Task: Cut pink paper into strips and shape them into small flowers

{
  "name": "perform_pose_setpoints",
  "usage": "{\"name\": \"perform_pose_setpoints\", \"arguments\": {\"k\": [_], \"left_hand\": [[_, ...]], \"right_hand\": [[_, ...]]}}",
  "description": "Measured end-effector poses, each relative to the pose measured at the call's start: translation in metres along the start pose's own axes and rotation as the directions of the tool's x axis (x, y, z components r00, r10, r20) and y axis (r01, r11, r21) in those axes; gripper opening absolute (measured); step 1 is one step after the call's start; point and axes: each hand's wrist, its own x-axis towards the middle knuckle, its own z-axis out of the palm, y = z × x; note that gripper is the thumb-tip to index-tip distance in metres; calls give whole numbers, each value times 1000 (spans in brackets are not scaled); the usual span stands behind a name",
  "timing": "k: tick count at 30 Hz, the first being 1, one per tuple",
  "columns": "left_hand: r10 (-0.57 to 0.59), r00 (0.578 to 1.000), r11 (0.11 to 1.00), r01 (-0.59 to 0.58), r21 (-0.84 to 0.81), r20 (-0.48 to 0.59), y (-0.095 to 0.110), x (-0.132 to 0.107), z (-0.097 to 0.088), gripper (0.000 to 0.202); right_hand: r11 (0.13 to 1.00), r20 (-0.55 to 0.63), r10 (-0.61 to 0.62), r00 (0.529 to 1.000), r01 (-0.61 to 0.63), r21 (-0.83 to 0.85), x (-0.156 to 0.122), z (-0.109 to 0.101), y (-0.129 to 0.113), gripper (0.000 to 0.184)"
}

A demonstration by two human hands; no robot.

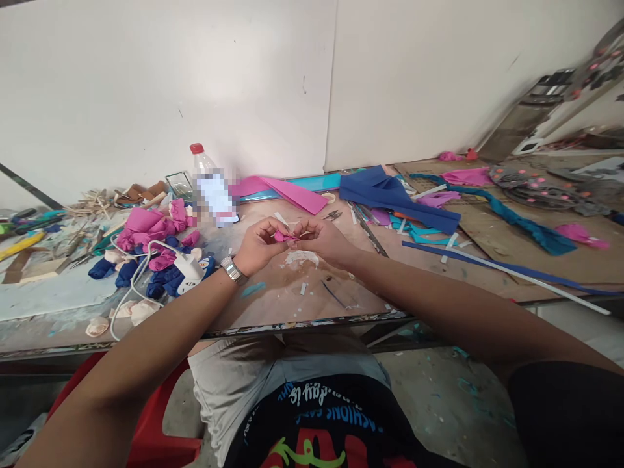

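Note:
Over the middle of the worktable (273, 299), both hands meet at a small crumpled piece of pink crepe paper (283, 236). My left hand (257, 247) pinches its left side between thumb and fingers. My right hand (322, 243) grips the right end, thumb and fingertips pressed together. Part of the pink piece is hidden behind the fingers. Just beyond the hands lies a folded pink paper strip (297, 194), beside dark blue crepe paper (377, 188). Left of my left hand sits a heap of pink rolled paper flowers (146, 224), with dark blue ones (166, 281) in front.
A white power strip with a cable (189, 273) lies among the flowers. Behind it stand a red-capped bottle (197, 153) and a blurred-out item. Pliers (333, 215), a thin white stick (531, 276) and a teal twisted strip (517, 218) lie to the right.

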Motion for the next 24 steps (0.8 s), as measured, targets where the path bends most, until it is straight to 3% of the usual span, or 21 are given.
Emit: {"name": "perform_pose_setpoints", "arguments": {"k": [4,12,19,24], "left_hand": [[24,1000,1000,-24,-7,12,1,0,-1,29],[23,1000,1000,-23,-20,3,5,2,-1,33],[34,998,999,-34,-13,-60,3,2,-1,29],[15,999,1000,-15,6,-42,1,2,-4,30]], "right_hand": [[998,48,3,999,-6,66,0,-3,1,32],[989,21,70,997,-72,131,3,-5,-2,32],[1000,-28,-22,999,22,-6,3,-4,-3,28],[989,-49,-127,991,123,-84,2,-5,6,26]]}}
